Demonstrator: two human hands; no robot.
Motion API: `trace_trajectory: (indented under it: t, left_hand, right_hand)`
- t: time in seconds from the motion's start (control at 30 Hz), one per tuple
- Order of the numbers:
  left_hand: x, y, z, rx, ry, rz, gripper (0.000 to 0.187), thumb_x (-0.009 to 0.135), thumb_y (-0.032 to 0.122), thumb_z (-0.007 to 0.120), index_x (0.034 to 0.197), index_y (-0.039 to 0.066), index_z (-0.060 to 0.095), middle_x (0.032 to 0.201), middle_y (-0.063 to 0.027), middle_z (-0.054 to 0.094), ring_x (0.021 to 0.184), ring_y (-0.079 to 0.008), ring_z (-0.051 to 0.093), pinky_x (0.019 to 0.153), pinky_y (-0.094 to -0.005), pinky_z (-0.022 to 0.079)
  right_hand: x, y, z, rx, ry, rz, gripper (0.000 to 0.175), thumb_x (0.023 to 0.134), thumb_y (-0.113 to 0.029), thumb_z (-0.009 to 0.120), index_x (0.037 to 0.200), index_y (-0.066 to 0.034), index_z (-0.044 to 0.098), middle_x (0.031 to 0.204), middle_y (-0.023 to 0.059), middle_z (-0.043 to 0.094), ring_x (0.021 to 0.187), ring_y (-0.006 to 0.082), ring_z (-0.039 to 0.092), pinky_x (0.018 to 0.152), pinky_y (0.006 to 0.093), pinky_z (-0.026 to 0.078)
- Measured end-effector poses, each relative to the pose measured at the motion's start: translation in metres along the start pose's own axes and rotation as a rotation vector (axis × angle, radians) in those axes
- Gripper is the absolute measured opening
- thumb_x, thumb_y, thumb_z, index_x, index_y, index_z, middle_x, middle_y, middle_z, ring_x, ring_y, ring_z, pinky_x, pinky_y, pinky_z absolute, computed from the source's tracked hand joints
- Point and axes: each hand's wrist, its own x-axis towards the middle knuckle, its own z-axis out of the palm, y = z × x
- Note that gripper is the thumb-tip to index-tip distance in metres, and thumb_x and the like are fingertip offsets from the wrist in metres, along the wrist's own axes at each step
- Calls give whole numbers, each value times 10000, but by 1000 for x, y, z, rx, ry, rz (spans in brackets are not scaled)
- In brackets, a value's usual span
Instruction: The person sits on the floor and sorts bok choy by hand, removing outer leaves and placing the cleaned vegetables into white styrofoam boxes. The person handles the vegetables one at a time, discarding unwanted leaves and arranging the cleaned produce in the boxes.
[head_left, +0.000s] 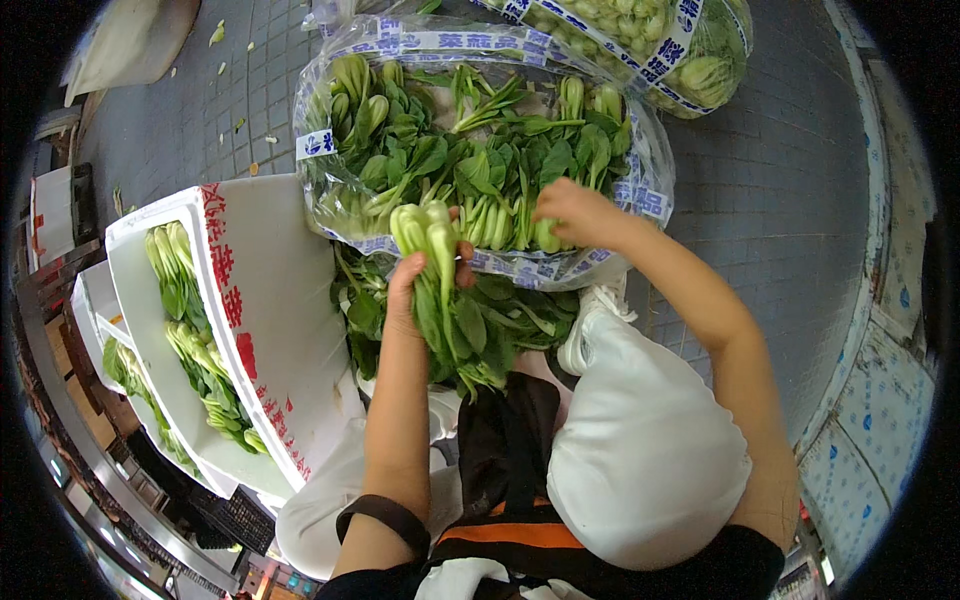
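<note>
A bunch of bok choy (431, 247) rises in front of me, its pale bases up and its leaves hanging down. My left hand (407, 281) is closed around its stems. My right hand (576, 214) reaches over the near right side of an open clear plastic bag (491, 45) printed with blue writing. Its bent, slightly blurred fingers are at the pale base of a single bok choy (547, 236); whether they grip it is unclear. Many more bok choy (480, 169) lie inside the bag. Loose greens (517, 311) are heaped between the bag and my legs.
To the left, a white foam box (277, 300) with red writing holds rows of bok choy (199, 367); another foam box (94, 292) is beyond it. A full bag of greens (630, 37) stands at the back right. Leaf scraps (217, 34) dot the grey tiled floor (750, 202).
</note>
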Motion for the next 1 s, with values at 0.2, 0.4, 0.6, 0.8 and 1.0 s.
trace_trajectory:
  t: [0.2,0.4,0.6,0.8,1.0]
  left_hand:
    - [-2,-9,-6,-159,-98,-23,798,675,276,687,1350,68,317,1002,-178,572,822,-294,613,724,-384,524]
    - [0,-20,-19,-91,84,-2,742,706,280,685,1328,53,352,1013,-153,581,818,-269,606,734,-399,520]
    - [3,1,-12,114,272,67,609,706,218,695,1232,40,444,1028,-104,593,883,-243,602,764,-379,515]
    - [19,5,16,485,389,42,646,702,174,713,1253,78,390,1100,-86,542,1004,-224,531,874,-343,420]
    - [27,-31,24,621,158,215,1290,541,152,863,1412,91,-87,1312,-162,356,1164,-266,428,953,-370,379]
  right_hand:
    - [-16,14,35,-168,14,-32,549,570,-92,747,1089,-122,570,1260,101,460,1221,305,363,1018,455,285]
    - [-10,14,-2,209,265,-7,421,718,-215,707,1101,-102,577,1027,94,596,1006,263,532,901,392,400]
    - [-2,-10,-64,1083,316,257,433,919,-337,498,1272,-91,445,1058,31,604,922,104,588,658,275,516]
    - [6,-46,-44,1255,81,332,412,906,-233,530,1282,-94,437,1097,28,571,923,131,589,693,286,533]
    - [11,-81,-1,1250,411,403,379,768,-115,700,1013,-18,428,895,78,492,737,161,572,492,263,528]
